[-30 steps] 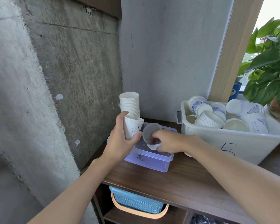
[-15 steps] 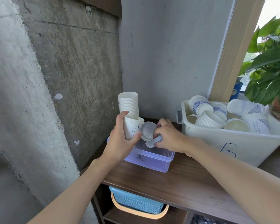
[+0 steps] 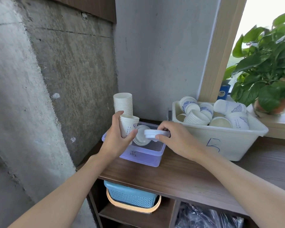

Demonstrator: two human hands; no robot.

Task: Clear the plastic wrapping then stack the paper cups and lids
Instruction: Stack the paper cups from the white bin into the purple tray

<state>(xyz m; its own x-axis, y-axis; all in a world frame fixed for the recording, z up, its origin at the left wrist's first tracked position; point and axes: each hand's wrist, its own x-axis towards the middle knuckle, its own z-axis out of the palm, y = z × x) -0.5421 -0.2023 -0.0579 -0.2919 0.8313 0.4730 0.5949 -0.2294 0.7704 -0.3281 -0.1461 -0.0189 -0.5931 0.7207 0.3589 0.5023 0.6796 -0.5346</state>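
Note:
My left hand (image 3: pixel 118 139) grips a short stack of white paper cups (image 3: pixel 128 125) with blue print, held upright above the purple box (image 3: pixel 146 155). My right hand (image 3: pixel 174 139) pinches a white plastic lid (image 3: pixel 155 133) flat between thumb and fingers, just right of the cups. A second pale lid (image 3: pixel 141 136) is tilted between the cups and the held lid; what supports it is unclear. A tall stack of plain white cups (image 3: pixel 123 103) stands behind, against the wall.
A cream bin (image 3: pixel 229 140) marked with a blue 5 holds several loose cups and lids at the right. A potted plant (image 3: pixel 266 66) sits on the sill. Below the wooden shelf (image 3: pixel 171 176) are a blue basket (image 3: pixel 132 196) and dark plastic wrapping (image 3: pixel 207 218).
My right hand turned the lid from facing me to lying flat and lifted it slightly, close to the cup stack. A second lid now shows beside the cups. My left hand stayed put.

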